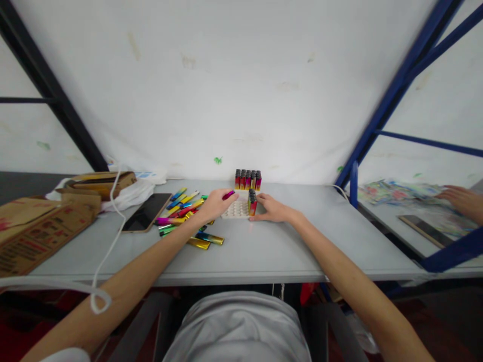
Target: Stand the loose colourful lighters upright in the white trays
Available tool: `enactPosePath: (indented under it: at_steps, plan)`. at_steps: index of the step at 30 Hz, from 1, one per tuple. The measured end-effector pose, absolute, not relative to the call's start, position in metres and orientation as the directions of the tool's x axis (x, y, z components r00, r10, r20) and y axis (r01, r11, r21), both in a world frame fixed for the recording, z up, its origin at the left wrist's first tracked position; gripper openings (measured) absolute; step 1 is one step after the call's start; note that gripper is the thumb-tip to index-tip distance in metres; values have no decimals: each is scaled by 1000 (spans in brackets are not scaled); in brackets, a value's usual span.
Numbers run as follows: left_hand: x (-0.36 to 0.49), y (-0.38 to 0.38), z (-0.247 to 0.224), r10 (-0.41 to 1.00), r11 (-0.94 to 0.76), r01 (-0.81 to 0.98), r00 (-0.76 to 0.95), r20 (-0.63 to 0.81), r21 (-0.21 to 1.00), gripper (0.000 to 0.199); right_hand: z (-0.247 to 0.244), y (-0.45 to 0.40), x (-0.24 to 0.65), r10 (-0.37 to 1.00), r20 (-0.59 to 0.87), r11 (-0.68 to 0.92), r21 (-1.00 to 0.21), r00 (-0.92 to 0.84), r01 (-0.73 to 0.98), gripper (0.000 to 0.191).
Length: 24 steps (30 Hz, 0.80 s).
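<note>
My left hand (219, 205) is closed on a magenta lighter (228, 195), held tilted just above the left part of a white holed tray (236, 210). Along the tray's right end, a row of lighters (252, 203) with black tops stands upright in the holes. My right hand (273, 208) rests against that end, thumb at the front corner and fingers behind, gripping the tray beside the row. Left of the tray lies a loose pile of shiny lighters (184, 206) in gold, blue, red, green and magenta, partly hidden by my left forearm.
Behind the tray stands a block of upright lighters (248, 179) near the wall. To the left are a phone (148, 213), cardboard boxes (49, 229) and a white cable (113, 201). A blue metal frame (353, 183) borders the right side; another person's hand (462, 201) is beyond it.
</note>
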<state>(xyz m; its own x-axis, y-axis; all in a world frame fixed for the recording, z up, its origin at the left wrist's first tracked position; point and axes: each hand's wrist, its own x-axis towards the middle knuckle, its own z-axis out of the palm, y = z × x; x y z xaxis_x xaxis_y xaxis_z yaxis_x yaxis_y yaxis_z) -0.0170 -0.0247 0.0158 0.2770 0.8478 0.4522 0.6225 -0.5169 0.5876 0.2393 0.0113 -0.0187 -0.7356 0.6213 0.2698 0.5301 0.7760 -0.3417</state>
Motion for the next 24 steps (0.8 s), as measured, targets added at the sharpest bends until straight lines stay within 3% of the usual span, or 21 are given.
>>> enactPosePath:
  at_steps: [3,7,16,24]
  plan:
    - [-17,-23,12,850,-516,607,277,448,604,41,-19,11,239,619,276,778,-347,-735,524,77]
    - [-17,-26,9,902,-426,552,201,381,717,28,-17,9,239,621,278,775,-353,-733,524,76]
    - [-14,-28,7,919,-386,412,245,308,825,33,-12,5,238,627,255,772,-334,-736,542,72]
    - [-13,-27,19,855,-515,455,213,472,727,37,-14,5,239,606,277,786,-352,-745,509,70]
